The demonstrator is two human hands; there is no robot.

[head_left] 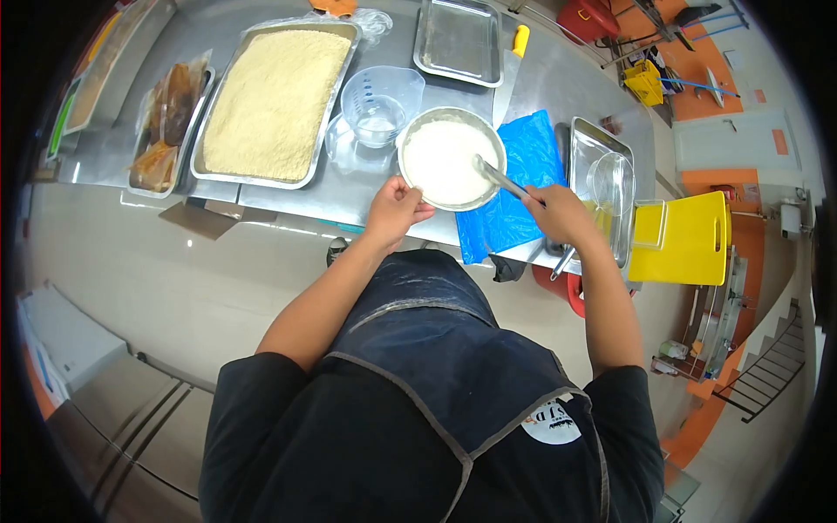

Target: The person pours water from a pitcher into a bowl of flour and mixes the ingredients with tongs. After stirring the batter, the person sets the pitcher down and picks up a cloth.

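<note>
A round bowl [446, 155] of white, creamy mixture stands near the front edge of the steel table. My right hand [560, 212] is closed round the handle of a metal utensil [503, 179], whose far end rests in the mixture. At the bowl's lower left rim is my left hand [397, 209], fingers closed against the rim. A blue plastic bag [523, 179] lies flat just right of the bowl. To the left of the bowl is a clear measuring jug [381, 106].
A large tray of pale crumbs [275, 105] lies left. Behind the bowl are an empty tray [459, 42] and a yellow-handled knife [506, 87]. A tray with a clear container [610, 181] and a yellow board [689, 238] stand right. Packed bags [170, 113] lie far left.
</note>
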